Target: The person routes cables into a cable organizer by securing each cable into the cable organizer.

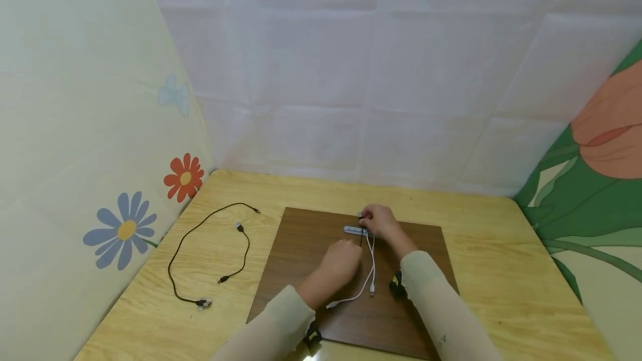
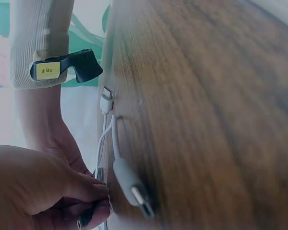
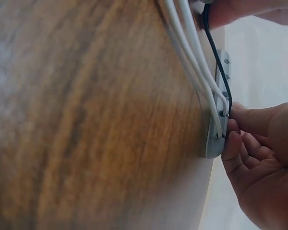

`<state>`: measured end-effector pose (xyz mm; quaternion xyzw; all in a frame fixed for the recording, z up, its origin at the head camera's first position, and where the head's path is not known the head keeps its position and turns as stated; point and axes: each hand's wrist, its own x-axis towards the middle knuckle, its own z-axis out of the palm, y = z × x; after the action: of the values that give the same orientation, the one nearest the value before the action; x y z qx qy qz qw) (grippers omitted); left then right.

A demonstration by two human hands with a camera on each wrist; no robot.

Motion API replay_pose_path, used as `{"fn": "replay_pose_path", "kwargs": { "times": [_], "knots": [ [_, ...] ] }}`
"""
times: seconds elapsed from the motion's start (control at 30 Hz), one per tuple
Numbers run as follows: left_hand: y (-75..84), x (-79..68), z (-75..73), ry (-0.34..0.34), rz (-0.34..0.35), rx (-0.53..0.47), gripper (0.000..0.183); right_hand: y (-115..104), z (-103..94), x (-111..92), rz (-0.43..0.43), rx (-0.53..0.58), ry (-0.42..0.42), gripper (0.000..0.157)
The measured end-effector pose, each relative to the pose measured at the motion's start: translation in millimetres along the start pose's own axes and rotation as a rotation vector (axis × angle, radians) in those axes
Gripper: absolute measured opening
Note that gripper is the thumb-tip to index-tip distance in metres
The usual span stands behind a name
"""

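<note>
A pale cable clip strip (image 3: 215, 146) with several slots sits near the far edge of a brown wood-grain board (image 1: 291, 263). Two white cables (image 3: 194, 57) run through slots at one end of it, and their loose plugs lie toward the near side of the board. Between my hands a black cable (image 3: 217, 55) stretches over the strip. My left hand (image 1: 341, 263) pinches it close to its small plug (image 2: 85, 218), on the near side. At the strip, my right hand (image 1: 379, 222) pinches the same cable between thumb and fingers, by the slots holding the white cables.
Left of the board, a long black cable (image 1: 169, 269) and a shorter black cable (image 1: 247, 249) lie curved on the light wooden table (image 1: 501, 272). A white sheet (image 1: 321, 71) hangs behind the table, with flower-patterned cloth at both sides.
</note>
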<state>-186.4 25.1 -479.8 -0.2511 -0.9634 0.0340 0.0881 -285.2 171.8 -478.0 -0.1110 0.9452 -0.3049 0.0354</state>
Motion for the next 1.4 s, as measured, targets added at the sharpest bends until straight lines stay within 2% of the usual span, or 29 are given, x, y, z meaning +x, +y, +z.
{"fn": "replay_pose_path", "kwargs": {
  "times": [0.23, 0.5, 0.7, 0.87, 1.07, 1.4],
  "knots": [
    [0.7, 1.0, 0.7, 0.006, 0.047, -0.002, 0.012, -3, 0.2, -2, -0.006, -0.059, 0.010, 0.011],
    [-1.9, 3.6, -2.4, -0.047, 0.074, -0.033, 0.011, -6, 2.0, -1, -0.015, -0.109, 0.015, 0.012],
    [-7.3, 4.7, -5.4, -0.078, 0.120, -0.068, 0.012, -5, 4.2, 1, -0.025, -0.131, 0.009, 0.012],
    [-11.4, 4.3, -8.1, -0.073, 0.154, -0.069, 0.011, -6, 3.5, 0, -0.022, -0.129, -0.005, 0.013],
    [-12.8, 2.9, -11.2, -0.094, 0.199, -0.020, 0.010, -6, 2.6, -2, -0.036, -0.115, 0.000, 0.011],
    [-13.9, 2.0, -5.9, -0.077, 0.229, 0.006, 0.011, -1, -2.0, -4, -0.083, -0.077, -0.013, 0.010]
  ]
}}
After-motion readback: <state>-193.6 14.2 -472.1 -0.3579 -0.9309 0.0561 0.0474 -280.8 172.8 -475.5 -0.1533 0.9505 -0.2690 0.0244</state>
